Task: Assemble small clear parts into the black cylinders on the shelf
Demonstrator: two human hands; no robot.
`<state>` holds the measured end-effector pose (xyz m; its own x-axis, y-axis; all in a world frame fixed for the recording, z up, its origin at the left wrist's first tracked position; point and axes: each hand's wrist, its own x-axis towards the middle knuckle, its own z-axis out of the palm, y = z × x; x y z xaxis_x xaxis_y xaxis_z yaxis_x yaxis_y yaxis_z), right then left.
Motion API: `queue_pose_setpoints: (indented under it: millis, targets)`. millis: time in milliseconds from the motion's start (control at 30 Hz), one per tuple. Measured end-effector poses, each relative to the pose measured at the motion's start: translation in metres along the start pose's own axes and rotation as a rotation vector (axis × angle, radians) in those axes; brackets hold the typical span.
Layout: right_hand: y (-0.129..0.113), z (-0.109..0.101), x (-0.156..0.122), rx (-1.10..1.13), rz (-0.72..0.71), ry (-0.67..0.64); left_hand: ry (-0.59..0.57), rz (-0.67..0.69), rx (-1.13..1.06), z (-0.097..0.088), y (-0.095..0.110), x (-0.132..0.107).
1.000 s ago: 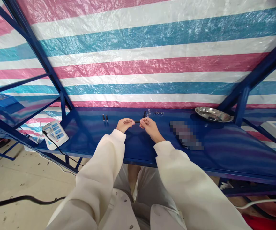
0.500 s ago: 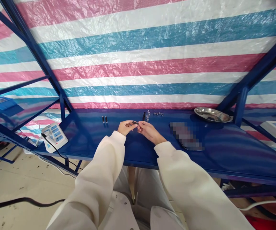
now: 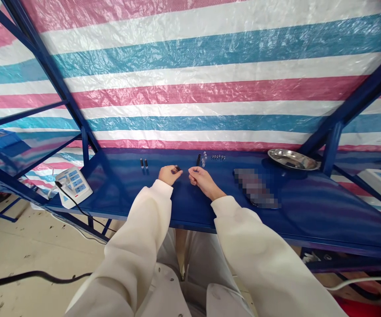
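Note:
My left hand is closed in a pinch on a small dark cylindrical part just above the blue shelf. A short gap to its right, my right hand has its fingers curled together; whether anything is in them is hidden. Two small dark cylinders stand on the shelf to the left of my hands. Behind my right hand stand a dark cylinder, some clear-tipped pieces and a row of tiny metal parts.
A steel dish sits at the back right by a blue upright post. A blurred-out flat object lies right of my hands. A white power strip with a black cable rests at the left corner. A striped tarp hangs behind.
My hands held one small dark piece between them, came together, then parted. The dark part is now in my left hand alone, and both hands sit slightly lower.

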<state>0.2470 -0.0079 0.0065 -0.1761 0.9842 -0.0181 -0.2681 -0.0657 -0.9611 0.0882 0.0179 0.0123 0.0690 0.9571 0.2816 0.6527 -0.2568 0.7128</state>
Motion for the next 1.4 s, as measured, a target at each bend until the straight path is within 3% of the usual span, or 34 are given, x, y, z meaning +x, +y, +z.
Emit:
queue_pose_setpoints:
  millis: [167, 333, 767, 1400]
  targets:
    - [-0.003, 0.0, -0.002, -0.045, 0.006, 0.04, 0.22, -0.387, 0.366, -0.03, -0.012, 0.01]
    - [-0.004, 0.001, -0.004, -0.062, 0.018, 0.046, 0.226, -0.549, 0.46, -0.046, -0.023, 0.015]
    - [-0.009, 0.001, -0.007, -0.038, -0.014, 0.037, 0.214, -0.582, 0.483, -0.048, -0.032, 0.021]
    - [-0.008, 0.001, -0.006, -0.058, -0.025, 0.045, 0.191, -0.619, 0.462, -0.05, -0.03, 0.018]
